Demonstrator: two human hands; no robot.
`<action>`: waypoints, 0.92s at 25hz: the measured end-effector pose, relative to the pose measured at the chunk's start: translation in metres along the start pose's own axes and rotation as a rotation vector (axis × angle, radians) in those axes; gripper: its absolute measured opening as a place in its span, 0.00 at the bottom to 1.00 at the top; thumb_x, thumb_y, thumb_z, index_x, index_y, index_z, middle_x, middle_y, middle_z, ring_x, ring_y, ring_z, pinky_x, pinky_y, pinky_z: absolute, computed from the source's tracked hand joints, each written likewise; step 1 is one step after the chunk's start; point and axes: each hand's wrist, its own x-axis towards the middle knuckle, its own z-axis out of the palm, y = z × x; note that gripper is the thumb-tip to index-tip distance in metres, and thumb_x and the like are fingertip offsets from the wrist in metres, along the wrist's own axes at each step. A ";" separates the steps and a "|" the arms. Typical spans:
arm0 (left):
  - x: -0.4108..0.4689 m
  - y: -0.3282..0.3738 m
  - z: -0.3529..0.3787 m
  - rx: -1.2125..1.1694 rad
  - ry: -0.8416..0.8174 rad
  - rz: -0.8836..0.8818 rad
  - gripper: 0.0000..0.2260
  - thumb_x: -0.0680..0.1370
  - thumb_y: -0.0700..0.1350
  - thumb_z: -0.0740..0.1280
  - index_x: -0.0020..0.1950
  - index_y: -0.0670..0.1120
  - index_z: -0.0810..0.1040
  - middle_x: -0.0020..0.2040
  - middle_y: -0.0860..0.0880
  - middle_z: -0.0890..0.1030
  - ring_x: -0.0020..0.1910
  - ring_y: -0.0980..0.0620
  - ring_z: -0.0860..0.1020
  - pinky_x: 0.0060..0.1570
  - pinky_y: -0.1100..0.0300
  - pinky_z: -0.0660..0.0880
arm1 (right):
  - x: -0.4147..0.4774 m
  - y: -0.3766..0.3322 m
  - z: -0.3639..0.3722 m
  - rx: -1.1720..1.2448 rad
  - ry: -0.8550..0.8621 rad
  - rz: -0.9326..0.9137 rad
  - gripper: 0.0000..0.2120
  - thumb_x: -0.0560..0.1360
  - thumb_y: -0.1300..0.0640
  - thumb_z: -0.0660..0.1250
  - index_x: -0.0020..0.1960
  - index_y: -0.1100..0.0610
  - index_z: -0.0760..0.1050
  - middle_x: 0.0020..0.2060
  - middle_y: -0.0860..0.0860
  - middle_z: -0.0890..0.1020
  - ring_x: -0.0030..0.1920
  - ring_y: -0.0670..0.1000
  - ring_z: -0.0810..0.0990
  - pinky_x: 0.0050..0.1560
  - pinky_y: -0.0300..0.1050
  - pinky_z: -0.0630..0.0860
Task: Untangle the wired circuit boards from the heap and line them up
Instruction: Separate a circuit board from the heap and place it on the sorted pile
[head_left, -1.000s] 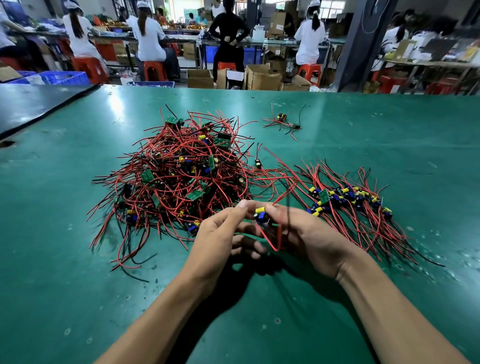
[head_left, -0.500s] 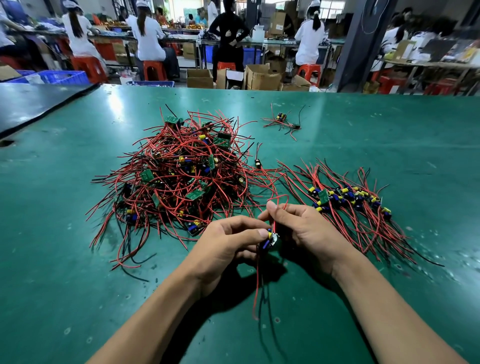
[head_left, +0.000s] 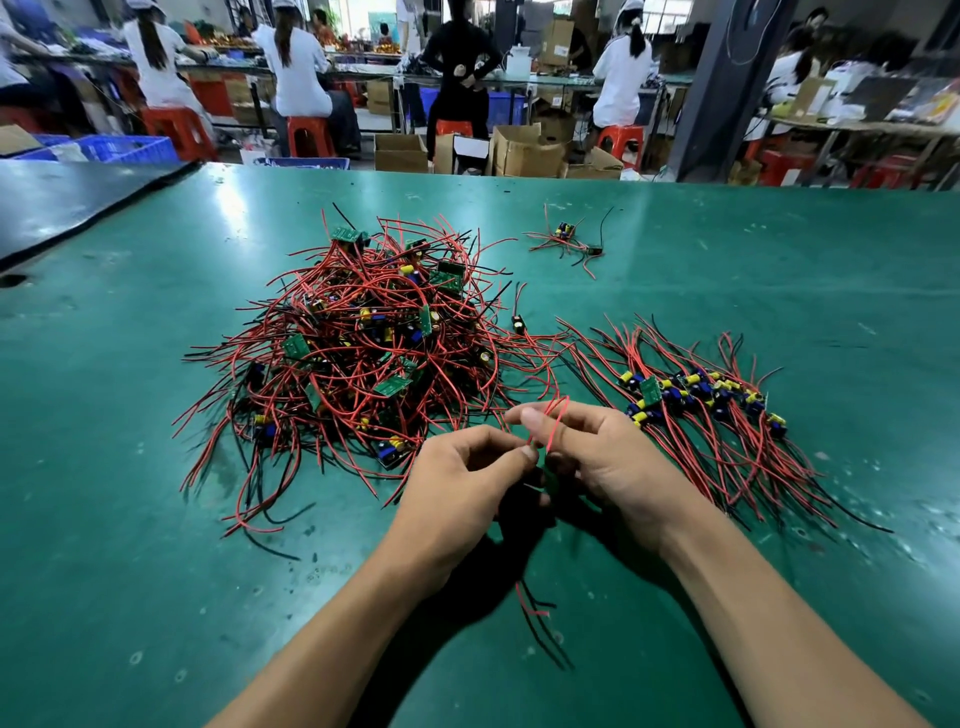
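- Red lead (head_left: 555, 423): thin insulated wire bent into one narrow upright loop. It is held between both hands above the near centre of the tabletop.
- Left hand (head_left: 457, 483): grip closed, with thumb and forefinger tips pinching the lower end of the loop.
- Right hand (head_left: 608, 457): fingers curled and grip closed on the same lead, which passes over the forefinger.
- Hanging leads (head_left: 532, 610): red and black, trailing below the hands. They are blurred, so the count cannot be told. What they are attached to is hidden between the palms.
- Heap (head_left: 363, 353): one, just beyond the left hand. It is a tangle of red and black leads with small green rectangular boards and yellow and blue components. The boards are too buried to count.
- Row (head_left: 701, 395): one, just beside the right hand. The boards lie side by side and the leads fan toward the near right.
- Strays: two. A single piece (head_left: 518, 323) lies between the heap and the row, and a small cluster (head_left: 566, 239) lies farther off.
- Tabletop (head_left: 156, 571): green, smooth and glossy, with pale scuffs.
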 end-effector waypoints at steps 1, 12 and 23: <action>0.000 0.000 -0.001 0.018 0.029 0.017 0.05 0.76 0.37 0.70 0.40 0.40 0.82 0.36 0.39 0.84 0.35 0.42 0.85 0.40 0.46 0.81 | 0.000 0.000 -0.001 -0.018 0.001 0.006 0.15 0.70 0.48 0.77 0.50 0.56 0.84 0.38 0.55 0.82 0.32 0.50 0.80 0.32 0.42 0.78; 0.000 0.005 0.001 -0.068 0.088 -0.078 0.07 0.76 0.35 0.69 0.39 0.33 0.78 0.31 0.41 0.81 0.28 0.46 0.81 0.27 0.59 0.77 | 0.008 0.007 0.003 0.026 0.172 0.006 0.07 0.72 0.54 0.76 0.46 0.58 0.84 0.28 0.54 0.72 0.25 0.49 0.67 0.27 0.38 0.63; 0.000 0.005 -0.001 0.029 0.008 -0.029 0.07 0.75 0.36 0.69 0.36 0.40 0.80 0.31 0.43 0.82 0.29 0.48 0.78 0.31 0.59 0.75 | 0.015 0.002 0.009 0.410 0.283 -0.045 0.07 0.79 0.62 0.66 0.46 0.64 0.80 0.29 0.47 0.68 0.21 0.42 0.61 0.19 0.33 0.58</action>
